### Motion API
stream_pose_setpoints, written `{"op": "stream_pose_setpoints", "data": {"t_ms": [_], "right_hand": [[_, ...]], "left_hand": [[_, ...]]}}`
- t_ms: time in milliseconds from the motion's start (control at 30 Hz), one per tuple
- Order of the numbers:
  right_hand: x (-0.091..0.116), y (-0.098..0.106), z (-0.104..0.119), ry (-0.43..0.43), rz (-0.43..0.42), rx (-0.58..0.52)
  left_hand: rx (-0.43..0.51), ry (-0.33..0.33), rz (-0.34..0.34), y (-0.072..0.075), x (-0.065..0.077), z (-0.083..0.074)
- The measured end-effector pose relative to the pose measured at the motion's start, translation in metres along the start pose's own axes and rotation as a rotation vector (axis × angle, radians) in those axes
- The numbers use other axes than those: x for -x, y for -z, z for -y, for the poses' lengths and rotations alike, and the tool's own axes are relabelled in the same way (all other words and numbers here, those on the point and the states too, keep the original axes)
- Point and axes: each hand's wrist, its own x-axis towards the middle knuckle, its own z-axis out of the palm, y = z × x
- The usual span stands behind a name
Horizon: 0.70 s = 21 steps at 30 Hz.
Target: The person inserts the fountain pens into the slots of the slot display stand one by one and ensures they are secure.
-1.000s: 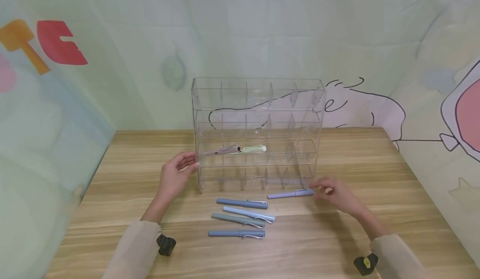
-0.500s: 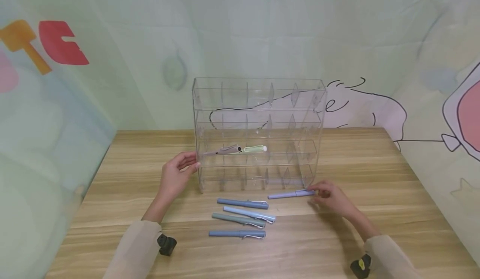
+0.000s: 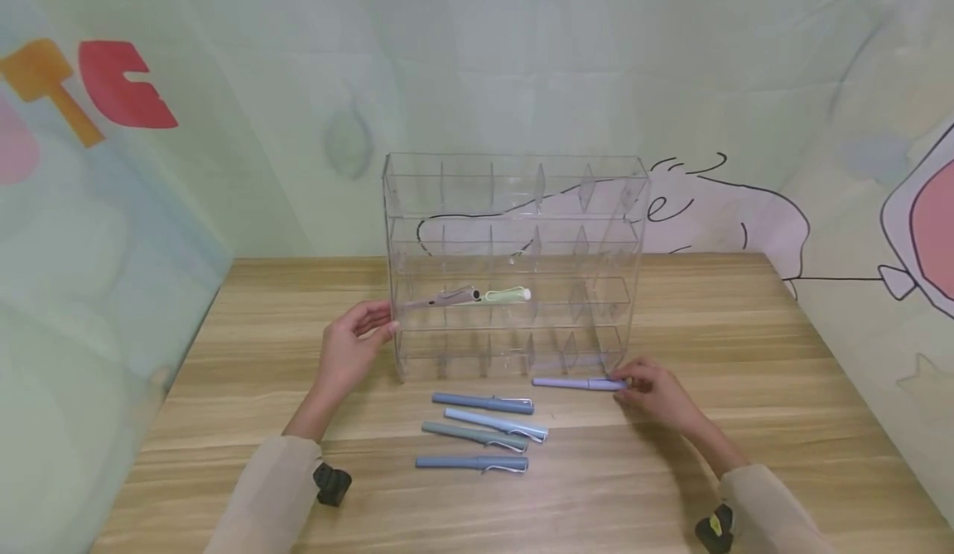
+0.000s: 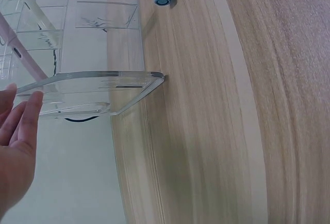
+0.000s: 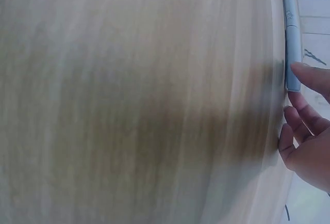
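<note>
My right hand (image 3: pixel 656 390) pinches the capped end of a lavender pen (image 3: pixel 570 383) between thumb and fingertips, just in front of the rack's lower right corner. In the right wrist view this pen (image 5: pixel 292 43) lies lengthwise, its end under the thumb. A clear acrylic rack (image 3: pixel 514 328) with several compartments stands upright behind it. My left hand (image 3: pixel 350 354) rests against the rack's left side, thumb at the front edge; the left wrist view shows its extended fingers (image 4: pixel 30 123) against the side panel. Inside the rack lie a mauve pen (image 3: pixel 455 296) and a pale green pen (image 3: pixel 507 296).
In front of the rack, a dark blue pen (image 3: pixel 483 403), a light blue pen (image 3: pixel 495 424), a grey-green pen (image 3: pixel 474 436) and a slate blue pen (image 3: pixel 471 462) lie roughly parallel on the wooden table (image 3: pixel 298 281). A printed cloth (image 3: pixel 298 123) hangs behind.
My right hand has closed on the lavender pen's end. The pen's left end has swung slightly toward the rack, so it lies more level. The left hand has stayed in place.
</note>
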Motion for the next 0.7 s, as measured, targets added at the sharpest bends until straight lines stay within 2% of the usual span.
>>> {"op": "stream_pose_setpoints", "data": {"t_ms": [333,700], "right_hand": [[-0.0004,-0.0003,-0.0011,0.030,-0.004,0.035],[-0.0001,0.0013,-0.0025,-0.044,0.032,0.014]], "left_hand": [[-0.001,-0.013,-0.007,-0.0004,-0.0009,0.0012],[0.000,-0.022,-0.002,0.0001,-0.0001,0.0008]]}}
